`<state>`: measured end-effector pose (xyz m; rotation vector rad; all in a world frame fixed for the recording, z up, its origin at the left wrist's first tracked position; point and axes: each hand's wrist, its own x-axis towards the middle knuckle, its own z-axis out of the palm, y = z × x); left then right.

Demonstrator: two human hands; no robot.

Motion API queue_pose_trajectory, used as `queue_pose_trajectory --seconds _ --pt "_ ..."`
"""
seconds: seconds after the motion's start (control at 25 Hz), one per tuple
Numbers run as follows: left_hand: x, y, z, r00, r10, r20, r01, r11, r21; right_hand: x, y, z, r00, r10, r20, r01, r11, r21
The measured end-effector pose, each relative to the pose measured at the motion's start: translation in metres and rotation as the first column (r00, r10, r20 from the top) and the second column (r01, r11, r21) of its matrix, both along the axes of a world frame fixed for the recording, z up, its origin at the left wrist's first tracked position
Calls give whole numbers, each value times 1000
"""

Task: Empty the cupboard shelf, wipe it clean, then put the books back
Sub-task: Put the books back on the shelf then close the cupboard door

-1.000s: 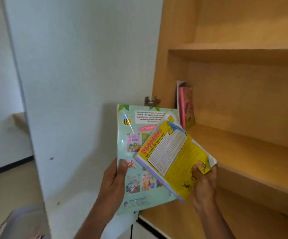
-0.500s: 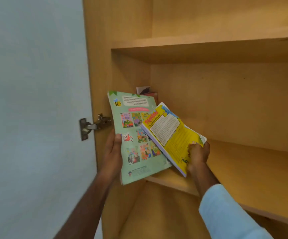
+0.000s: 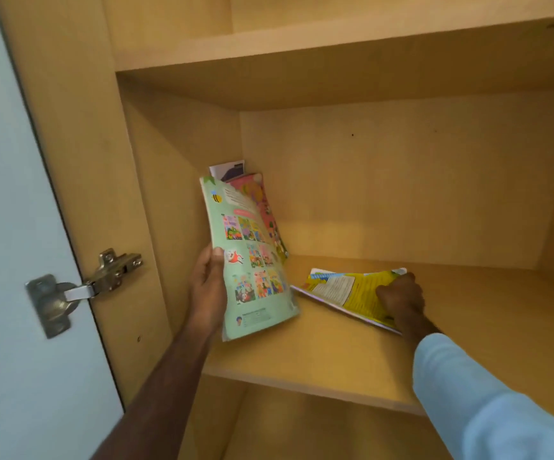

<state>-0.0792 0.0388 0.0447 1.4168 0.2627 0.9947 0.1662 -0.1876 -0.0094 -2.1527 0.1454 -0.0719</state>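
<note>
Your right hand [image 3: 400, 298] presses the yellow book [image 3: 348, 292] nearly flat on the cupboard shelf [image 3: 318, 360], long axis running left-right, while your left hand [image 3: 207, 287] grips the green book [image 3: 252, 260] upright just beside the pink book [image 3: 264, 207].

Two arms reach forward.
Left hand [image 3: 207, 287] grips with thumb in front; right hand [image 3: 401, 298] curls, knuckles up, sleeve blue.

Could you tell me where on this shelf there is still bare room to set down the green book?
Bare shelf lies right of the yellow book, to the back wall. The left corner is crowded: pink book, green book in the left hand.
</note>
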Motion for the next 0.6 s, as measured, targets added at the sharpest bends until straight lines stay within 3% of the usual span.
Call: queue_pose_trajectory --seconds 0.12,0.16,0.2,0.24,0.28,0.32,0.36,0.4,0.44,0.52,0.6 --pt "7 9 11 997 73 39 -75 996 53 -6 4 -3 999 -32 22 37 927 -372" --pt "10 8 16 994 81 66 -87 992 92 -10 11 -1 990 -13 141 73 901 -428" --pt "16 3 20 992 88 90 -101 983 151 -16 22 3 955 66 290 54 920 -387" --pt "23 -4 23 989 96 110 -118 968 221 -26 36 11 894 197 403 -126 972 -196" --pt "34 -10 23 985 125 116 -155 938 310 -40 53 24 838 319 443 -400 911 100" --pt "49 -16 20 979 180 99 -205 885 419 -57 69 40 768 469 436 -625 698 350" --pt "63 -26 18 967 245 74 -246 805 539 -71 82 57 677 600 426 -729 466 501" --pt "77 -37 15 958 283 39 -241 727 643 -79 93 71 598 677 429 -758 304 577" --pt "91 -47 12 964 265 -6 -182 678 712 -84 100 82 568 697 437 -756 232 612" --pt "108 -57 11 994 58 -90 19 733 680 -75 102 94 624 623 472 -722 229 652" --pt "119 -44 7 999 21 -24 -5 841 541 -52 92 100 732 492 471 -650 295 700"
